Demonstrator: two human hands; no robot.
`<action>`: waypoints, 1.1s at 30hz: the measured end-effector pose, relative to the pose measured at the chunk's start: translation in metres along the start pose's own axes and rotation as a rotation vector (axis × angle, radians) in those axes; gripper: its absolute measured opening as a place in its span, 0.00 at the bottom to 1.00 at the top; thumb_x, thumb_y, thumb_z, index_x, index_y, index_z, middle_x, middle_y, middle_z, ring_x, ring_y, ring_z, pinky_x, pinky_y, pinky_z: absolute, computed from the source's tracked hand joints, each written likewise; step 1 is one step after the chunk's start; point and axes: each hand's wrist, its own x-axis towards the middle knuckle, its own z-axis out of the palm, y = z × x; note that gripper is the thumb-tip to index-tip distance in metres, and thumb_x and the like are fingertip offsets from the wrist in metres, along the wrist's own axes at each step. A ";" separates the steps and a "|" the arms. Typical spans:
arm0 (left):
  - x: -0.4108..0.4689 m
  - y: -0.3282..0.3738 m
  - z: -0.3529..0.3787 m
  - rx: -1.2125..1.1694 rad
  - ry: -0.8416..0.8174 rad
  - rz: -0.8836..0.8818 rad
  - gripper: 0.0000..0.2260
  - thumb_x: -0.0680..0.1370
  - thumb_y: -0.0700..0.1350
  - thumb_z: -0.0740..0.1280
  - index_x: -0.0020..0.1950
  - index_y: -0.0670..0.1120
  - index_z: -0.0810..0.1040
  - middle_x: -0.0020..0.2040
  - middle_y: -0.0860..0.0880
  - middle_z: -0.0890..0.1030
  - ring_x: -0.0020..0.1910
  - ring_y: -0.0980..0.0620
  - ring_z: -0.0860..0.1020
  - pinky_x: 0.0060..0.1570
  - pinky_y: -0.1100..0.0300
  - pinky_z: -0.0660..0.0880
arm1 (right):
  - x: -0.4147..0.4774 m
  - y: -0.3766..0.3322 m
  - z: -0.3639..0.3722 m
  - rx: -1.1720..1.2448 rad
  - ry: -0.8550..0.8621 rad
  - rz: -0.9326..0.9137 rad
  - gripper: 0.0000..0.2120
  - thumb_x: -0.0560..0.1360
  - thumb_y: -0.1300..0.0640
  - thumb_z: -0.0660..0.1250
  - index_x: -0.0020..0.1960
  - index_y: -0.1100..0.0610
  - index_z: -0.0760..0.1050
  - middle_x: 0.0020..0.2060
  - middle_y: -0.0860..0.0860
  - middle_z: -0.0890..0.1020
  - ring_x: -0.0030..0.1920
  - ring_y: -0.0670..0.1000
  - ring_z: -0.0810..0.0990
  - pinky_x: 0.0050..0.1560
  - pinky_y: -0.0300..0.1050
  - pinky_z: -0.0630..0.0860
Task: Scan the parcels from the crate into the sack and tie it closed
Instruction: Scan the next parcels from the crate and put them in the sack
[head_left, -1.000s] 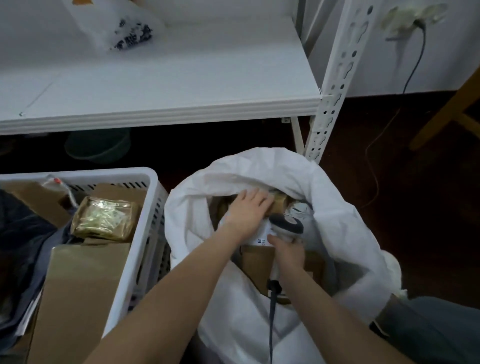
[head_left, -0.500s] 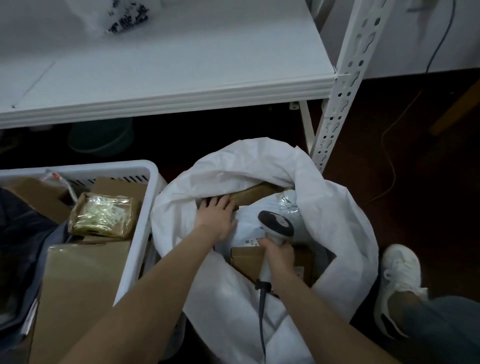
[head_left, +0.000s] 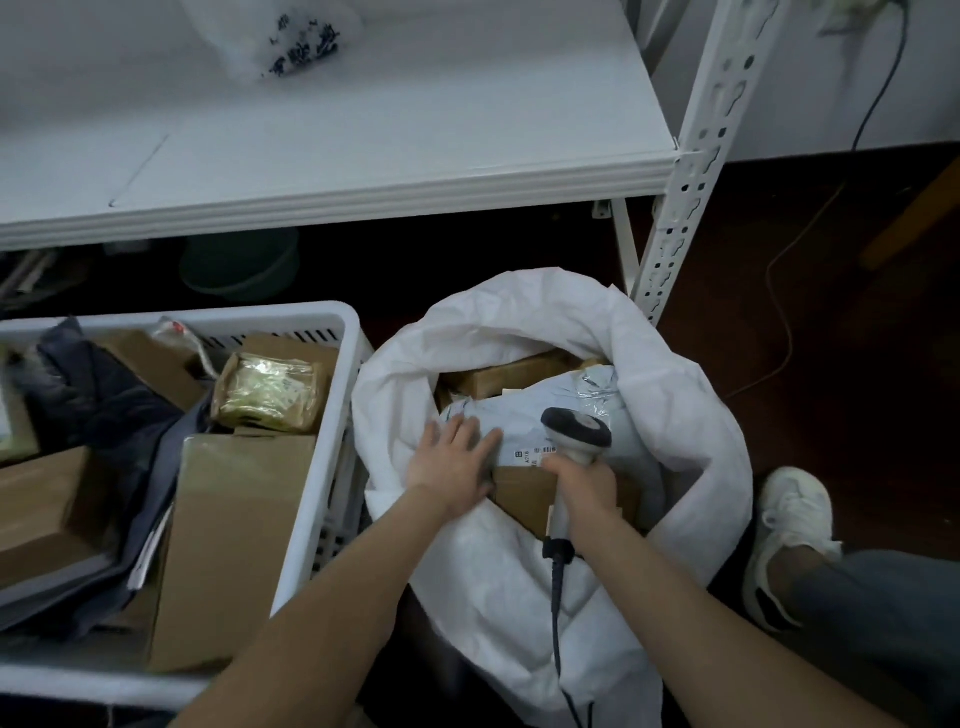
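Here, a grey mailer (head_left: 524, 415) is shown lying inside the sack (head_left: 675, 415), pressed by the flat, straight-fingered left hand (head_left: 452, 462). The scanner (head_left: 575, 431) is gripped by the right hand (head_left: 584, 480). The mailer is judged soft, light and probably slippery, so it is best pinched at an edge.

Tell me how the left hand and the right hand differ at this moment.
The left hand lies flat, fingers straight, on the grey parcel; the right hand curls round the scanner. The left hand holds nothing; the right hand holds a tool. Both are inside the open sack.
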 end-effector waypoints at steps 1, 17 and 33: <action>-0.014 -0.002 0.005 0.007 -0.039 -0.018 0.32 0.79 0.58 0.59 0.78 0.55 0.46 0.79 0.45 0.50 0.78 0.42 0.47 0.75 0.42 0.46 | -0.009 0.002 -0.003 -0.006 -0.008 0.000 0.17 0.73 0.60 0.71 0.58 0.62 0.70 0.49 0.56 0.76 0.49 0.54 0.73 0.48 0.43 0.67; -0.138 -0.020 -0.029 -0.439 0.206 -0.170 0.37 0.77 0.58 0.65 0.79 0.49 0.49 0.78 0.45 0.55 0.75 0.45 0.59 0.70 0.51 0.63 | -0.131 0.012 -0.010 0.003 -0.144 -0.159 0.07 0.72 0.68 0.67 0.36 0.64 0.76 0.30 0.57 0.80 0.29 0.51 0.77 0.34 0.42 0.74; -0.218 -0.127 -0.046 -0.674 0.409 -0.506 0.33 0.78 0.50 0.66 0.78 0.45 0.55 0.75 0.42 0.59 0.70 0.41 0.66 0.63 0.50 0.70 | -0.206 -0.023 0.105 -0.122 -0.349 -0.354 0.04 0.73 0.68 0.65 0.39 0.65 0.75 0.30 0.57 0.78 0.26 0.50 0.73 0.29 0.41 0.71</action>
